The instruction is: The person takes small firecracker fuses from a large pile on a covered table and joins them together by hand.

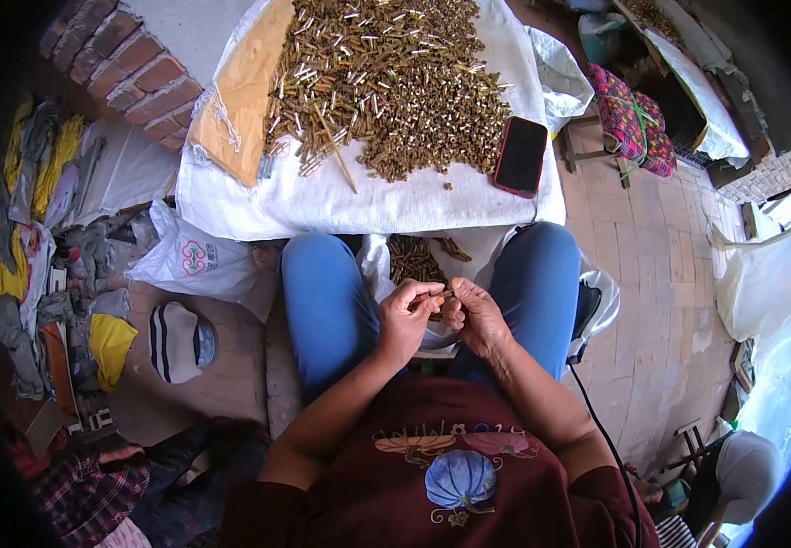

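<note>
Above my lap, my left hand (403, 320) and my right hand (482, 320) meet fingertip to fingertip. Both are closed in a pinch on a small, thin brass-coloured metal tube (447, 294), mostly covered by the fingers. Just beyond them, between my knees, a white sack (375, 265) holds many similar brown-gold tubes (412, 257). On the white-covered table (368, 208) ahead lies a wide heap of small brass-coloured tubes (350, 68), with shorter pieces (432, 132) heaped on its right side. A thin wooden stick (334, 151) rests at the heap's near edge.
A dark-screened phone (521, 157) lies at the table's right edge, a wooden board (247, 100) at its left. A white plastic bag (199, 256) and a striped cloth item (174, 342) are on the floor to the left. A plaid cushion (633, 123) sits on a stool at the right.
</note>
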### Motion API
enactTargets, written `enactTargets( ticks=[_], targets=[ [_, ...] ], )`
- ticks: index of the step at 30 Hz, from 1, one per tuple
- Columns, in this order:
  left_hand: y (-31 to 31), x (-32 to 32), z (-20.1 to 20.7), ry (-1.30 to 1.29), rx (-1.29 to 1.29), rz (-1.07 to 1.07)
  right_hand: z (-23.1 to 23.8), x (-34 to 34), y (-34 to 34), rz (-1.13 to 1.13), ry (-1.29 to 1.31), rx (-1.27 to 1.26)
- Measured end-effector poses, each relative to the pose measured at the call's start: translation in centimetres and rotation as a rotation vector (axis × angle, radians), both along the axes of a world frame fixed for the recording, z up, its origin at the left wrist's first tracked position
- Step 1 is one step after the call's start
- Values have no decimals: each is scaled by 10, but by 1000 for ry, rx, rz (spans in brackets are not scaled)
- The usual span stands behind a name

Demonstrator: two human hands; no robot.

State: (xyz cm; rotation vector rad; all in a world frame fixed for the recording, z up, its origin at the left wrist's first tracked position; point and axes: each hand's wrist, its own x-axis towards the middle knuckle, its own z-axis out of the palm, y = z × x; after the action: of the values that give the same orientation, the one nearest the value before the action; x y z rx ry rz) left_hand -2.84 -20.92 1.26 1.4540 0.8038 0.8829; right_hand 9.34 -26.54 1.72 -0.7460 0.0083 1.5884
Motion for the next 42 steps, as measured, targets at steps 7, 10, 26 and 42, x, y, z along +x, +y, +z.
enactTargets(
  ticks=[7,10,26,42],
  targets=[
    [-2,1,-3,23,-21,14,-2,-1,2,87,213,-10],
    [-4,4,-6,49,0,46,-4,-2,0,32,175,-10],
    [-6,3,-5,67,37,62,-6,0,1,66,85,25],
    [15,-8,-23,-485,-982,-110,-3,2,-2,83,-7,9]
  ],
)
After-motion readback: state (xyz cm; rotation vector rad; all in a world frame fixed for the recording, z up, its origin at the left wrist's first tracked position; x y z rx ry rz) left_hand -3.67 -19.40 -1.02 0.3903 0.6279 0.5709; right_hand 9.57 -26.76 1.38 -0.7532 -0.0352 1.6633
